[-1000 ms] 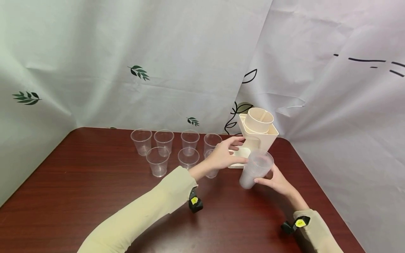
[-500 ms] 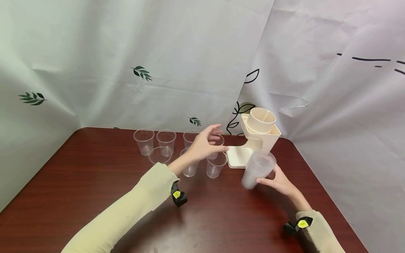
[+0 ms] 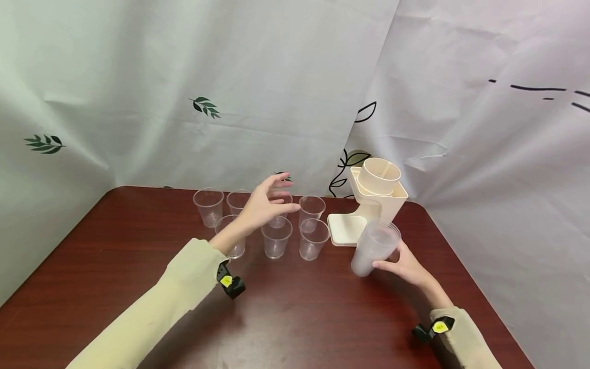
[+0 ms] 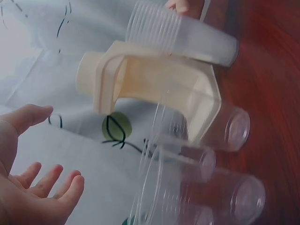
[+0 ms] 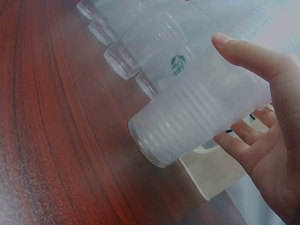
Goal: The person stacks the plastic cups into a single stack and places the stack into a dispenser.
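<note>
The setting out of cups from a stack appears to be the step in hand. The stack of cups is held tilted at the right of centre in the head view, clamped between the thumb and curled fingers of the right hand. By the left hand, near the centre, nothing is held; its thumb and fingers are spread apart above the loose cups, seven of which are stood in two rows on the bench. For the next move, a return to the stack's rims and a light pinch on one cup seem called for.

By the right wrist view, fingers behind the stack are revealed, which are hidden in the head view. In the left wrist view, the arched opening of the cream stand is shown side-on.
</note>
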`<control>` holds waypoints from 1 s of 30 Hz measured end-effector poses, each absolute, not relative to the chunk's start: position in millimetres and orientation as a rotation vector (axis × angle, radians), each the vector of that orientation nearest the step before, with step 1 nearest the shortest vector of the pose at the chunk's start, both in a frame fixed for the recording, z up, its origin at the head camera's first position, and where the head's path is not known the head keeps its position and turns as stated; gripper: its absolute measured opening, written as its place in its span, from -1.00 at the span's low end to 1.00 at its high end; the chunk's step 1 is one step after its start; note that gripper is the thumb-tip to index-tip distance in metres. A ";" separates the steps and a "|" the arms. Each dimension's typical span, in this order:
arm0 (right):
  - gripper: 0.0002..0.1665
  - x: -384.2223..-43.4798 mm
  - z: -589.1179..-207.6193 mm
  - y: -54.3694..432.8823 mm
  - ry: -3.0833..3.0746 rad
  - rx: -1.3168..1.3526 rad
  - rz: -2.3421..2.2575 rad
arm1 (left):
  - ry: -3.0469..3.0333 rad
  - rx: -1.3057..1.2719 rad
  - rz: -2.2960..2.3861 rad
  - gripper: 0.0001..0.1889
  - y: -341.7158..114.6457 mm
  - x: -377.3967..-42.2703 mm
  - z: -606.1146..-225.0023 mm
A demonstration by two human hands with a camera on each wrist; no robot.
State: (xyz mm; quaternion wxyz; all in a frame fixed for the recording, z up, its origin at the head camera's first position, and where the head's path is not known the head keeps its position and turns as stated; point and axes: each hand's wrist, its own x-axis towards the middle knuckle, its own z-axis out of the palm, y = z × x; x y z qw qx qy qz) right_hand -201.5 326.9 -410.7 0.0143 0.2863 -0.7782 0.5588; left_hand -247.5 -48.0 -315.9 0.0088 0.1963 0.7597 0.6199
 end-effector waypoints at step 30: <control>-0.13 -201.3 -410.4 325.8 -2.411 0.895 1.810 | 2.688 0.298 2.133 -0.35 -153.3 -241.9 -346.1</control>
